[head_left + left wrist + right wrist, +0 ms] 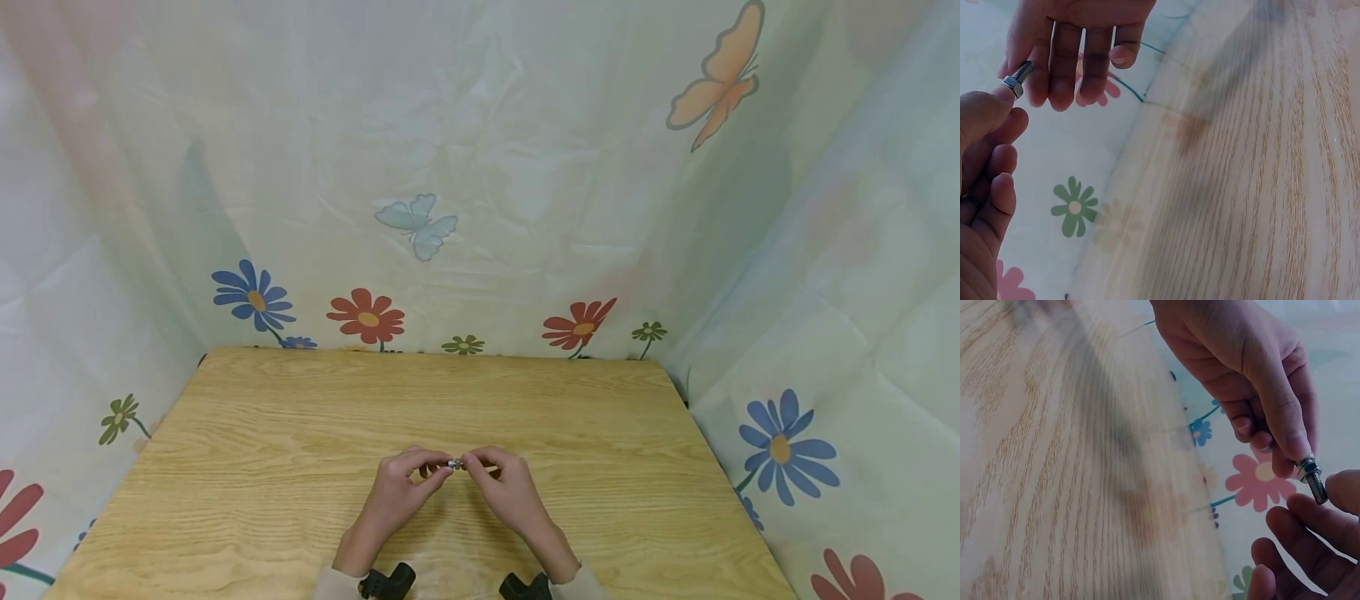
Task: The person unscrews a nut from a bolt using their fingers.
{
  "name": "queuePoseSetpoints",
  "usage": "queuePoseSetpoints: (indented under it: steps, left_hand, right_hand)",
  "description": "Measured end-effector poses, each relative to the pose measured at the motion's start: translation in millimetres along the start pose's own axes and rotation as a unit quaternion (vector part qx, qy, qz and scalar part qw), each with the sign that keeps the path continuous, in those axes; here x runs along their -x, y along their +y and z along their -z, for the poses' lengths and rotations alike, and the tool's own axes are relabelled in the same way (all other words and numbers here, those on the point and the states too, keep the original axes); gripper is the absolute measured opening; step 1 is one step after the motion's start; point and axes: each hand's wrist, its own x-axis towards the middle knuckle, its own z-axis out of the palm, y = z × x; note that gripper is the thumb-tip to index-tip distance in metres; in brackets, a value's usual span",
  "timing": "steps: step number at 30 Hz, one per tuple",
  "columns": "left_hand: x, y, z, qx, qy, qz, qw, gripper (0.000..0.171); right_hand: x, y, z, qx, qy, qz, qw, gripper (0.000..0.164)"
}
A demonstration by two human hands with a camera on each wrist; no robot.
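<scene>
A small metal bolt [456, 464] is held between both hands over the middle of the table, its threads plain in both wrist views. My left hand [397, 490] pinches the bolt's hex end between thumb and forefinger. In the right wrist view this end shows stacked hex or ring-like parts [1308, 467]; whether one is a separate nut is unclear. From the other side, the thumb and forefinger of my right hand [512, 492] close about the threaded end [1318, 489]. Its remaining fingers [1063, 69] hang loosely bent below.
Beneath the hands lies a wood-grain tabletop [300, 417]. A pale cloth [495, 150] printed with flowers and butterflies hangs behind it and along both sides. Dark wrist mounts [388, 581] sit at both sleeves.
</scene>
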Motion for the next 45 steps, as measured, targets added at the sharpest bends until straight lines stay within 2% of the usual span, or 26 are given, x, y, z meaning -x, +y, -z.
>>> queuePoseSetpoints:
  steps: [6, 15, 33, 36, 40, 45]
  left_hand:
    - [0.5, -0.3, -0.8, 0.004, -0.005, -0.003, 1.0000, 0.017]
    - [2.0, -0.1, 0.2, 0.000, -0.008, 0.007, 0.9999, 0.017]
    - [3.1, -0.6, -0.2, -0.015, -0.002, 0.007, 0.9999, 0.015]
    - [2.1, 0.8, -0.7, -0.016, -0.001, 0.007, 0.9998, 0.016]
    - [0.2, 3.5, -1.0, -0.016, -0.003, 0.008, 0.9998, 0.015]
    - [-0.8, 5.5, -0.8, -0.011, -0.007, 0.007, 0.9999, 0.012]
  right_hand:
    - [-0.5, -0.2, 0.6, 0.004, -0.016, 0.001, 1.000, 0.025]
    - [0.3, -2.3, -0.1, -0.009, -0.028, 0.012, 0.999, 0.013]
    - [1.9, -0.8, 1.1, -0.048, -0.001, 0.128, 0.991, 0.013]
    - [1.9, -0.5, 1.2, -0.041, 0.016, 0.116, 0.992, 0.013]
    - [1.9, -0.8, 0.9, -0.023, 0.028, 0.063, 0.997, 0.016]
    - [1.3, 2.8, 0.1, -0.008, -0.001, 0.012, 1.000, 0.027]
